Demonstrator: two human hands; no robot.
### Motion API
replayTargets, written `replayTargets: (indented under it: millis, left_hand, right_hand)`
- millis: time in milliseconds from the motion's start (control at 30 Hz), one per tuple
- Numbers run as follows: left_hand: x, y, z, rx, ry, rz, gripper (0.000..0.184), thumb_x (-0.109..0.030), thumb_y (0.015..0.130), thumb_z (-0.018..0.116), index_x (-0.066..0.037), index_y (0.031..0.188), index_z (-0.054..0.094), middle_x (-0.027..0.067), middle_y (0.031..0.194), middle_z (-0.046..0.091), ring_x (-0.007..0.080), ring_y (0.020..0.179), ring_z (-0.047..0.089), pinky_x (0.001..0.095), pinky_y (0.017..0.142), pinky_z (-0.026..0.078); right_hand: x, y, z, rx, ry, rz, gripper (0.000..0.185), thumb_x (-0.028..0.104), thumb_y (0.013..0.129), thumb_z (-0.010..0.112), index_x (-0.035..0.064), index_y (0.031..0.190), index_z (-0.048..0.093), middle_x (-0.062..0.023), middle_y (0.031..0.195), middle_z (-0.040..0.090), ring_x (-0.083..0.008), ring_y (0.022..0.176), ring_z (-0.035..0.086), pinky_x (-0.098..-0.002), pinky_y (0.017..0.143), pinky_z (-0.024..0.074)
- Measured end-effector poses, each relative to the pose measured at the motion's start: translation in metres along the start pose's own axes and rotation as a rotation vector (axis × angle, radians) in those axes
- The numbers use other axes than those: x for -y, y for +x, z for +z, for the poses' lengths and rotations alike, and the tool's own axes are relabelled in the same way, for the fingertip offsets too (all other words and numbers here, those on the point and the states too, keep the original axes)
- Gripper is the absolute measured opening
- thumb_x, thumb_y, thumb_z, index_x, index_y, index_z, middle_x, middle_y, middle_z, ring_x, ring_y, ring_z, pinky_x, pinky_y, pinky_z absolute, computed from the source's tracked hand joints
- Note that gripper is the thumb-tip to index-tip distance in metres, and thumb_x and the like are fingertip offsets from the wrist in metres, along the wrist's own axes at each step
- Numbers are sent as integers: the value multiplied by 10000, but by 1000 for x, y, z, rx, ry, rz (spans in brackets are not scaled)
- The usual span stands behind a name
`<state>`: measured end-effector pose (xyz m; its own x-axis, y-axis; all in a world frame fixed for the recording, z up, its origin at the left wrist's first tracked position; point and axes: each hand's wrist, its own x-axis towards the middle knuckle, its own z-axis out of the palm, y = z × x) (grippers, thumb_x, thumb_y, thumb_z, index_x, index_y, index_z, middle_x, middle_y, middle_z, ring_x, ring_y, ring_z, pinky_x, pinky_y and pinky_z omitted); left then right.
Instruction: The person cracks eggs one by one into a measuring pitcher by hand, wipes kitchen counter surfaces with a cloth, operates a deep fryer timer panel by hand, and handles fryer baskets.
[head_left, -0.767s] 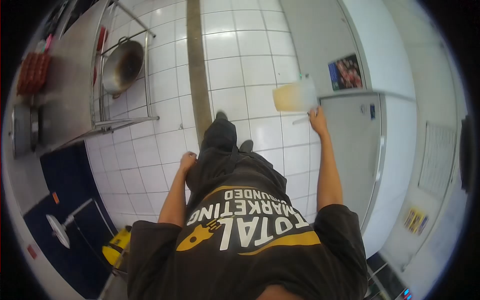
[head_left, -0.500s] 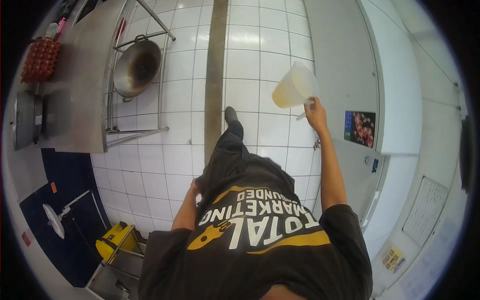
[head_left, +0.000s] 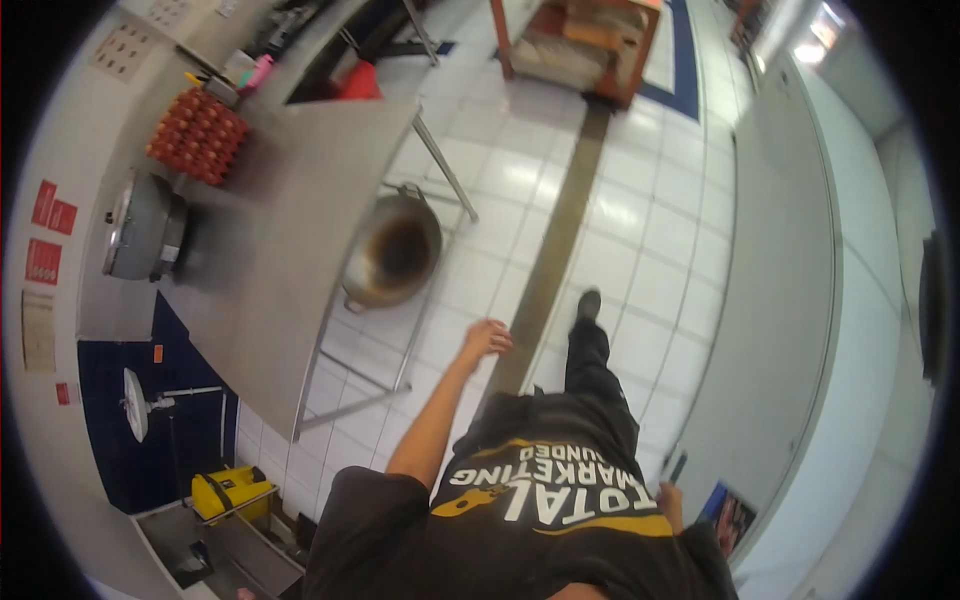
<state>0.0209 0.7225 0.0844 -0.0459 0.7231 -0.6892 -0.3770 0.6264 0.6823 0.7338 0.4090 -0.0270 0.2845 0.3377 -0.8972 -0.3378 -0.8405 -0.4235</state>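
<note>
Jutting from right hand (head_left: pixel 671 504): handle (head_left: pixel 680 466) (dark)

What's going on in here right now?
Someone seems mid-step on the floor, between a table and a cabinet. The left hand is out in front, seemingly empty. The right hand is low, partly hidden by the shirt; a dark thing shows by it, but I can't tell what it is or whether it's held. A pan sits low beside the table.
</note>
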Motion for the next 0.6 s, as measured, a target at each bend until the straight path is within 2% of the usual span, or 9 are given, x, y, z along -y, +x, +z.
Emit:
replayTargets:
  millis: [67, 200, 233, 333, 367, 400, 467, 533, 600]
  left_hand:
    - [-38, 38, 47, 41, -8, -52, 292, -256, 1085, 563, -38, 1262, 642, 141, 1051, 759, 242, 871, 773, 359, 736, 626]
    - [-105, 113, 128, 55, 41, -110, 312, -261, 1086, 558, -38, 1293, 628, 141, 1112, 750, 244, 933, 764, 371, 793, 629]
    - [-135, 131, 145, 95, 40, -144, 322, -256, 1088, 552, -37, 1315, 616, 134, 1134, 746, 241, 952, 760, 372, 819, 631]
    - [-220, 161, 180, 149, 58, -70, 312, -249, 1097, 529, -40, 1307, 624, 119, 1144, 742, 231, 958, 757, 360, 839, 623]
    - [-243, 174, 183, 161, 48, -57, 310, -246, 1104, 516, -47, 1317, 623, 110, 1175, 736, 221, 979, 753, 357, 873, 612]
    - [-268, 190, 184, 148, 22, -30, 310, -246, 1104, 516, -47, 1317, 623, 110, 1175, 736, 221, 979, 753, 357, 873, 612]
    - [-312, 225, 178, 117, -22, 12, 314, -258, 1109, 522, -54, 1325, 623, 112, 1196, 732, 221, 1000, 749, 366, 889, 606]
    - [-343, 262, 161, 99, -84, 51, 316, -259, 1112, 521, -56, 1334, 618, 118, 1205, 733, 225, 1026, 747, 369, 900, 601]
    - [-393, 291, 140, 114, -139, 75, 321, -264, 1118, 515, -53, 1339, 615, 124, 1218, 728, 230, 1040, 747, 370, 900, 602]
  right_hand:
    - [91, 32, 84, 21, -86, -37, 152, 196, 974, 716, 45, 968, 693, -93, 696, 596, -265, 533, 605, -427, 430, 431]
    - [282, 75, 197, -71, -368, -107, 123, 141, 923, 680, 24, 930, 639, -131, 721, 609, -285, 603, 629, -450, 436, 435]
    - [337, 89, 246, -79, -330, -71, 127, 128, 905, 702, 22, 934, 638, -122, 750, 628, -270, 599, 626, -454, 456, 462]
    - [479, 140, 401, 50, -649, -474, 215, 113, 912, 680, 7, 1098, 664, -120, 795, 646, -221, 622, 644, -366, 493, 517]
    - [526, 134, 463, 5, -774, -603, 253, 129, 914, 693, 23, 1142, 666, -114, 789, 656, -212, 629, 652, -353, 486, 515]
    - [557, 217, 505, 52, -965, -896, 310, 176, 922, 735, 26, 1184, 664, -136, 811, 696, -246, 683, 691, -397, 567, 562]
    - [654, 143, 632, 163, -1212, -1209, 346, 208, 924, 767, 34, 1205, 665, -176, 854, 736, -299, 747, 729, -433, 685, 585]
    - [719, 55, 745, 325, -1270, -1240, 344, 169, 929, 769, 35, 1226, 660, -206, 883, 748, -347, 791, 747, -451, 770, 582]
    - [763, -4, 836, 444, -1224, -1399, 336, 135, 925, 770, 40, 1228, 662, -203, 878, 747, -348, 800, 752, -446, 756, 581]
